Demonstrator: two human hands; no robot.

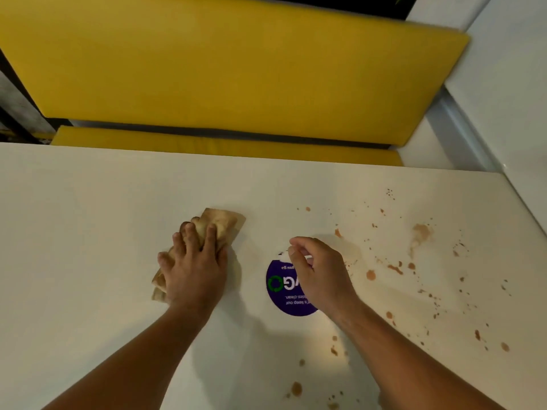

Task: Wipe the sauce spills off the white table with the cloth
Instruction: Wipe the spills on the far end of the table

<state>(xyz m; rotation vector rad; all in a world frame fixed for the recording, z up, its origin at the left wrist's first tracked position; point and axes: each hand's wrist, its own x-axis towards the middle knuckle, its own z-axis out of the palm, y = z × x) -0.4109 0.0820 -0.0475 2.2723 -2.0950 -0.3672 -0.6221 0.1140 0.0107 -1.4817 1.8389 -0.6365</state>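
A folded, sauce-stained beige cloth (220, 224) lies flat on the white table (88, 217), left of centre. My left hand (194, 267) presses down on it with fingers spread, covering most of it. My right hand (318, 272) hovers over a round purple sticker (281, 288), its fingers loosely curled with thumb and forefinger pinched at the sticker's torn upper edge. Brown sauce spills (420, 233) are scattered over the right half of the table, with more drops (296, 389) near the front edge.
A yellow padded bench (236, 69) runs behind the table's far edge. A white wall or ledge (509, 84) stands at the right. The table's right edge (524, 208) slants close to the spills.
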